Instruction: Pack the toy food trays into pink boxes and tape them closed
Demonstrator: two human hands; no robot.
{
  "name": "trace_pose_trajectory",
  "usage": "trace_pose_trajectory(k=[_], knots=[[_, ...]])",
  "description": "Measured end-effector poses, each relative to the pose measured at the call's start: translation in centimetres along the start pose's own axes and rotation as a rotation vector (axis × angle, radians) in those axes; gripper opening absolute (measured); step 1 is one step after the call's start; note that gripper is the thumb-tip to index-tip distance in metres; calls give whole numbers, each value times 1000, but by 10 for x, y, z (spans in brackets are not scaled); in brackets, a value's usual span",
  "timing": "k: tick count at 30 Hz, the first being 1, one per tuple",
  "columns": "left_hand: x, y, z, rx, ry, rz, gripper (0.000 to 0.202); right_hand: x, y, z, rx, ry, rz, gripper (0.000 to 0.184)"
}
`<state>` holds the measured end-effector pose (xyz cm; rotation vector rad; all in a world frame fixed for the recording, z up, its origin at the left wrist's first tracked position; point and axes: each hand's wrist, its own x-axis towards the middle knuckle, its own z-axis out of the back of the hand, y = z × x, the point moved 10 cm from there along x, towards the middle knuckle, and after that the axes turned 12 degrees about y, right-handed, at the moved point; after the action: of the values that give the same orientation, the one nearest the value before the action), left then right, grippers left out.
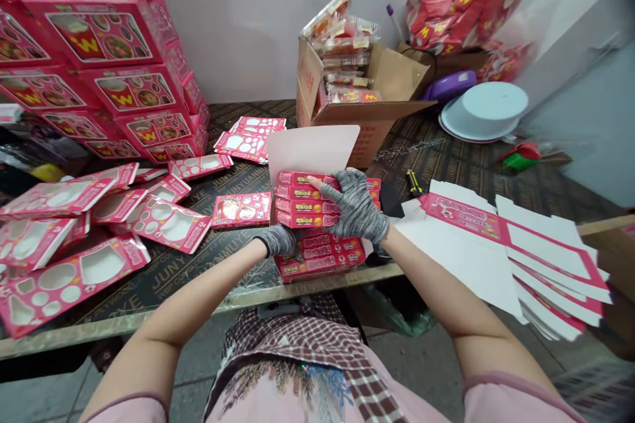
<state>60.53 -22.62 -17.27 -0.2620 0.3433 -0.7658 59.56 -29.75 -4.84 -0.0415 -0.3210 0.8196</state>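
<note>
A stack of folded pink boxes [317, 238] stands at the near edge of the table, its top one with a white flap [312, 149] raised. My right hand [353, 206], in a grey fingerless glove, lies over the upper boxes with fingers stretched toward the left. Low on the stack's left side, my left hand [278, 242], gloved the same way, grips it with fingers curled. A single pink box [241, 209] lies just left of the stack.
Several windowed pink boxes [74, 238] lie scattered at left before a wall of stacked toy boxes [99, 46]. Flat unfolded cartons [526, 244] pile at right. A cardboard box [367, 112] of packets stands behind. A white basin [489, 109] sits far right.
</note>
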Motion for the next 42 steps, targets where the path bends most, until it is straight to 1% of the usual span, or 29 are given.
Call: trace_pose_trajectory(k=[3, 5, 8, 10, 12, 13, 14, 15, 16, 17, 18, 19, 20, 21, 22, 24, 27, 29, 31, 32, 33, 35, 36, 37, 38, 39, 40, 42], knots=[[0, 4, -13, -25, 89, 8, 95, 8, 10, -3, 33, 16, 33, 95], [2, 5, -17, -66, 92, -1, 91, 7, 7, -7, 45, 39, 22, 95], [3, 5, -20, -82, 68, -7, 86, 0, -5, -14, 22, 91, 11, 99], [-5, 1, -20, -42, 49, 23, 79, -3, -12, -18, -2, 118, 12, 102], [-24, -5, -16, 3, 47, 59, 65, -3, -13, -22, -21, 140, 26, 102], [-37, -9, -11, 11, 41, 59, 57, -1, -11, -24, -27, 154, 38, 100], [-52, -14, -2, 7, 12, 48, 50, 2, -8, -27, -31, 174, 54, 99], [-65, -19, 11, -1, -28, 20, 49, 7, -5, -30, -31, 199, 70, 97], [-79, -22, 35, -24, -161, -1, 52, 12, -3, -34, -30, 227, 81, 97], [-91, -22, 60, -26, -314, -7, 62, 18, -1, -37, -28, 257, 88, 98], [-99, -20, 81, 2, -442, 11, 77, 24, 0, -40, -27, 290, 89, 100], [-99, -18, 96, 52, -505, 32, 96, 30, 0, -43, -30, 324, 85, 103], [-91, -15, 102, 105, -500, 55, 109, 35, -1, -45, -35, 359, 75, 106], [-79, -10, 104, 142, -464, 86, 116, 39, -1, -46, -41, 393, 65, 109], [-67, -5, 102, 166, -418, 113, 118, 42, -1, -47, -46, 425, 62, 110], [-48, 4, 95, 176, -351, 145, 113, 46, 3, -47, -38, 465, 83, 110], [-38, 18, 89, 172, -344, 166, 112, 54, 11, -50, -1, 474, 127, 103], [-33, 32, 84, 173, -298, 211, 112, 61, 6, -63, 31, 509, 99, 101], [-30, 44, 78, 164, -249, 232, 107, 65, -3, -77, 96, 532, 81, 101], [-31, 47, 77, 162, -264, 226, 102, 66, -8, -80, 144, 514, 95, 99], [-35, 48, 80, 164, -325, 220, 94, 65, -14, -78, 196, 462, 115, 94], [-50, 46, 88, 191, -540, 228, 71, 58, -34, -62, 284, 276, 110, 75], [-57, 44, 89, 214, -638, 246, 61, 52, -47, -53, 299, 179, 70, 66], [-60, 42, 86, 240, -697, 270, 53, 45, -58, -48, 286, 113, 10, 59], [-57, 41, 80, 264, -700, 293, 48, 39, -65, -49, 245, 94, -65, 53], [-47, 39, 71, 288, -641, 313, 46, 34, -68, -57, 181, 137, -136, 50], [-32, 39, 59, 309, -542, 328, 46, 32, -65, -72, 109, 237, -191, 48], [-5, 39, 35, 333, -347, 349, 43, 26, -52, -108, -14, 475, -268, 48]])
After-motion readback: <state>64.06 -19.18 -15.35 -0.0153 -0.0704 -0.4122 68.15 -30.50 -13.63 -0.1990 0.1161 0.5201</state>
